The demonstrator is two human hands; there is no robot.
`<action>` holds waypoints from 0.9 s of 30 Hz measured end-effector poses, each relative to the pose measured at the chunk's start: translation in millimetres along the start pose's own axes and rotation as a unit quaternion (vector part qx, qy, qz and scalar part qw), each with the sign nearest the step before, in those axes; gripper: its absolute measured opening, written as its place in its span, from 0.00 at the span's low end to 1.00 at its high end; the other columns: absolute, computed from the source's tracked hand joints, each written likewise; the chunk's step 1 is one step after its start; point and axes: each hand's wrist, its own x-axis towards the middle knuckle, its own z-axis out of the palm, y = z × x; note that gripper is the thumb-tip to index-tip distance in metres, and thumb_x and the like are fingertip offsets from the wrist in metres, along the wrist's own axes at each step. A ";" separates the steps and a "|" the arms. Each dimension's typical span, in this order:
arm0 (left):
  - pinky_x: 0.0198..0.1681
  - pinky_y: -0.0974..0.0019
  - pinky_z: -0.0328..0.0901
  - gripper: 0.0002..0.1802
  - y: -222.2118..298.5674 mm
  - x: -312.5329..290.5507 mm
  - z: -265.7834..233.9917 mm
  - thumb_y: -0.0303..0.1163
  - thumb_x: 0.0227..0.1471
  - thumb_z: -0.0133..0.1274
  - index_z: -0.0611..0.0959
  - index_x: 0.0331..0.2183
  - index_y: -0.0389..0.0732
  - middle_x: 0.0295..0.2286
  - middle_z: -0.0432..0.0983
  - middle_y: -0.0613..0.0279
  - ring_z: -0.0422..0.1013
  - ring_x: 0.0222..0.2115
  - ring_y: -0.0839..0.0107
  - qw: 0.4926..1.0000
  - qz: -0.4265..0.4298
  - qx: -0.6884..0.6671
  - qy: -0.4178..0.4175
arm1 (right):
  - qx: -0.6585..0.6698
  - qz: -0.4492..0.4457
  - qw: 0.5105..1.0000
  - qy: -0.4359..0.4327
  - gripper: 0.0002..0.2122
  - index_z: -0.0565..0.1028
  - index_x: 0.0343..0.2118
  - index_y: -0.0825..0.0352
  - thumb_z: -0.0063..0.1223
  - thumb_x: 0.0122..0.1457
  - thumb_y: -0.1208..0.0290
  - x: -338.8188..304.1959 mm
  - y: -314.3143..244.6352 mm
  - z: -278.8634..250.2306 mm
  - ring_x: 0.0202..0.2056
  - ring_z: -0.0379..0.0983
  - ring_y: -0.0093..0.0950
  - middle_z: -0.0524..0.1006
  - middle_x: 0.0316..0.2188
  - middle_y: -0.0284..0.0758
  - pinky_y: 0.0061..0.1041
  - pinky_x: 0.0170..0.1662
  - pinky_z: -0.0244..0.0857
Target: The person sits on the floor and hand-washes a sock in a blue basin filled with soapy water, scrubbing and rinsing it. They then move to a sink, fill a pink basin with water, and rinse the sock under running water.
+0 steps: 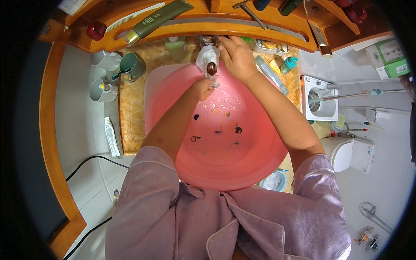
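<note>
Centre of the frame, basin: a wide pink basin [225, 175] sits beneath both forearms; small dark and yellow-green shapes show on its bottom, and whether they are printed or loose I cannot tell.
Tap: at the upper centre, over the basin's far edge, a tap wrapped in a white cover [209, 55]; its reddish-brown spout end [212, 68] pokes out below.
Left hand: the left hand [203, 89] is just below the spout end; its fingers are curled inward, with something small and pale at their tips; whether they grip it I cannot tell.
Right hand: the right hand [238, 57] lies just right of the white cover; its fingers stretch toward the tap's top, unclenched; whether the tips grasp it I cannot tell.
Counter: brown and marbled, the counter [132, 134] shows left of the basin; at upper right a teal-topped bottle [288, 65] stands beside yellow soap [274, 66].
Shelf: along the top, a wooden shelf [190, 30] bears a dark green tube [160, 19] and a pale comb [134, 17].
</note>
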 end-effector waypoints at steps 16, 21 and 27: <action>0.10 0.66 0.45 0.13 12.1 -74.8 2.5 0.42 0.49 0.43 0.71 0.22 0.44 0.11 0.59 0.66 0.51 0.07 0.74 0.934 0.034 0.343 0.091 | -0.192 0.111 0.955 -0.195 0.23 0.67 0.49 0.64 0.52 0.50 0.59 -94.9 -16.3 -104.1 0.46 0.66 0.43 0.66 0.49 0.45 0.34 0.50 0.60; 0.11 0.62 0.51 0.17 -40.6 -112.1 32.7 0.45 0.48 0.42 0.75 0.29 0.41 0.13 0.62 0.62 0.57 0.09 0.69 0.880 0.018 0.464 0.099 | -0.043 0.407 0.906 -0.109 0.29 0.57 0.56 0.65 0.52 0.48 0.74 -216.5 6.9 -144.2 0.43 0.69 0.36 0.72 0.41 0.43 0.33 0.45 0.64; 0.15 0.67 0.54 0.16 -62.0 -195.7 93.3 0.44 0.49 0.41 0.75 0.33 0.43 0.18 0.65 0.66 0.61 0.16 0.73 0.867 -0.103 0.484 -0.069 | 0.410 0.584 0.694 0.093 0.32 0.56 0.56 0.68 0.43 0.43 0.88 -230.6 -47.2 -173.6 0.35 0.72 0.31 0.72 0.39 0.42 0.25 0.35 0.69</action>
